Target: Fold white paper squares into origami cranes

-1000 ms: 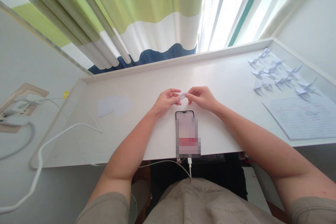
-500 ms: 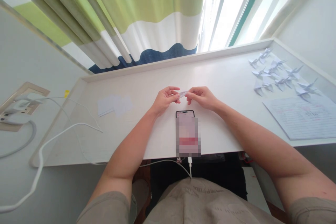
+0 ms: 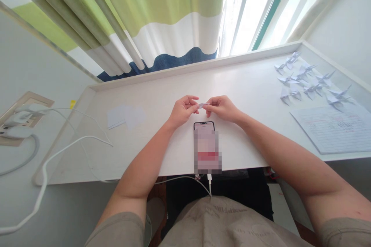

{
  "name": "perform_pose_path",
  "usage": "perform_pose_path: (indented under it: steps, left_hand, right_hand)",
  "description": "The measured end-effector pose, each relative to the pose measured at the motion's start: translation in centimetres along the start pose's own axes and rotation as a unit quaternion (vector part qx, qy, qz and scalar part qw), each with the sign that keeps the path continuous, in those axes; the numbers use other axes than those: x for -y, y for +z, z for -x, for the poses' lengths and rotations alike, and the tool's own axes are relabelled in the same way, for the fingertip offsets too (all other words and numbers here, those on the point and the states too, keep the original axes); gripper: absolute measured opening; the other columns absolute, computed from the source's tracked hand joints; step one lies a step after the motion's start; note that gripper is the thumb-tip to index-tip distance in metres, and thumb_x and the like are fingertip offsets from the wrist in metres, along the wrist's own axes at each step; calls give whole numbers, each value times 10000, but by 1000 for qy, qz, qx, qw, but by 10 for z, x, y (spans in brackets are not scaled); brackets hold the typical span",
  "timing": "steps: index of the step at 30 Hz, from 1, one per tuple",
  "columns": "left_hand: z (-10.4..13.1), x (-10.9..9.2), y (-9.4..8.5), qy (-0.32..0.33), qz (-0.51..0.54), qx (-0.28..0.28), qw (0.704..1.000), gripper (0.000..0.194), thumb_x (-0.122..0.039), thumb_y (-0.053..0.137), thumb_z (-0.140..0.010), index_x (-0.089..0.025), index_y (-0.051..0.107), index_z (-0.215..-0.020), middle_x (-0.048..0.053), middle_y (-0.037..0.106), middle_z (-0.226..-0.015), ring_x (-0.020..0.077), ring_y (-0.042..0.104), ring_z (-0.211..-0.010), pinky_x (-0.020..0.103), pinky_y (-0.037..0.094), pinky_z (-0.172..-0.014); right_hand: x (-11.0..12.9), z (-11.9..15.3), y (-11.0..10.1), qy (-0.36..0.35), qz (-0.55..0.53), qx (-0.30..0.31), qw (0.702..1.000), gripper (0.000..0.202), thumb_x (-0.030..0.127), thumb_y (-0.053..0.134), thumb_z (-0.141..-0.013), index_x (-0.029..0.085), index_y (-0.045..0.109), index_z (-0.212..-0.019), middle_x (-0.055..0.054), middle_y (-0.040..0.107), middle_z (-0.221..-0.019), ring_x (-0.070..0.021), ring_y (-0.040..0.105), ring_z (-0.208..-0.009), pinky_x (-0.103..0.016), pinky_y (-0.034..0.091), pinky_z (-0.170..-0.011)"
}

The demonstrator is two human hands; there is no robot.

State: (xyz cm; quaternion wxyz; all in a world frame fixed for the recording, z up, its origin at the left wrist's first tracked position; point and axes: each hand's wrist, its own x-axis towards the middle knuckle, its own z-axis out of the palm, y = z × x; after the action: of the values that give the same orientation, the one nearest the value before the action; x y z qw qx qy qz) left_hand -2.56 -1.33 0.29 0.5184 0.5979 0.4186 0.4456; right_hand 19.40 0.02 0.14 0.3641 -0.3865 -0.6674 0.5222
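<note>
I have a small piece of folded paper [image 3: 204,105] pinched between my two hands, out over the middle of the counter [image 3: 246,81], just beyond the top end of the phone [image 3: 204,126]. For work this fine, I judge that the fingertips should do nearly everything: one side steadies the piece while the other presses along an edge, so the layers don't slip against each other. A light pinch seems right, since thin paper could crumple or tear if I pulled the hands apart. Tilting it toward the camera would help me too; from here it shows only as a pale sliver, and I can't make out its creases.

The left hand [image 3: 183,110] grips one end between thumb and fingers, its upper fingers loosely extended. The right hand [image 3: 222,107] grips the other end with thumb and bent fingers, back of the hand up. Both forearms [image 3: 152,150] reach in over the counter's near edge and converge on either side of the phone, wrists roughly level. I can't tell whether the hands rest on the surface or hang just above it.
</note>
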Motion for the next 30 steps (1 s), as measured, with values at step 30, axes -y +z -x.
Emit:
perform_pose_path:
  steps: [30]
  left_hand:
    - [-1, 6, 14, 6, -9, -71, 997, 314, -466, 837, -861, -180, 715, -824, 25, 734, -824, 149, 656, -779, 314, 527, -765]
  right_hand:
    - [-3, -2, 17, -28, -7, -81, 996, 400, 584, 862, -806, 209, 723, -787, -45, 769, -804, -213, 713, -786, -422, 613, -823]
